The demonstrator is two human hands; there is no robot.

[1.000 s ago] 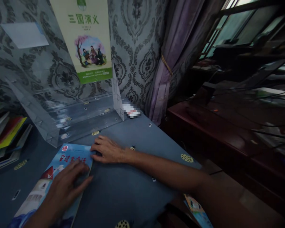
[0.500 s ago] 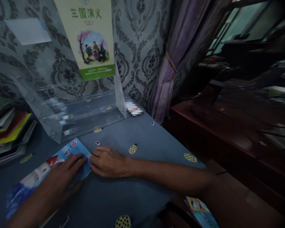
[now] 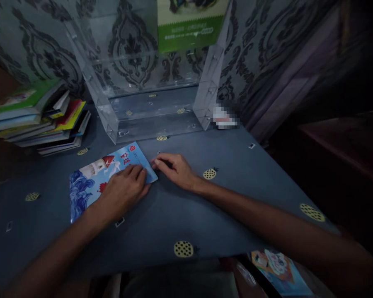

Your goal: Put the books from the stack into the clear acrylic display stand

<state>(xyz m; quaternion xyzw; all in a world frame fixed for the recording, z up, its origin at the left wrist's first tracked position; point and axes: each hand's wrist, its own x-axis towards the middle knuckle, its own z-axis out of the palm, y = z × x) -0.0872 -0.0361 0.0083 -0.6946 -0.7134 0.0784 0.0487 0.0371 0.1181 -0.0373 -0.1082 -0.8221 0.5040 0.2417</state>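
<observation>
A thin blue picture book (image 3: 90, 169) with a red-roofed tower, swirling blue waves and red characters on its cover lies closed and slanted on the table. My left hand (image 3: 127, 182) rests on the lower right part of the cover, its fingers stretched across it and the thumb by the near edge. At the book's right edge is my right hand (image 3: 175, 169), side down on the cloth, with curled fingers and the thumb drawn toward the index finger. Its fingertips are close by the edge. Whether they pinch anything cannot be made out.
Behind the book stands a clear acrylic rack (image 3: 161, 128) holding a green-bottomed book (image 3: 189, 33). A stack of books (image 3: 56, 116) is at the left. A blurred-out white item (image 3: 224, 117) lies right of the rack. Below the table's front edge shows another colourful book (image 3: 279, 269).
The view has swung left and down, so the rack and book appear further right. My left hand still covers the book. My right hand has turned, its thumb side now showing, beside the same edge.
</observation>
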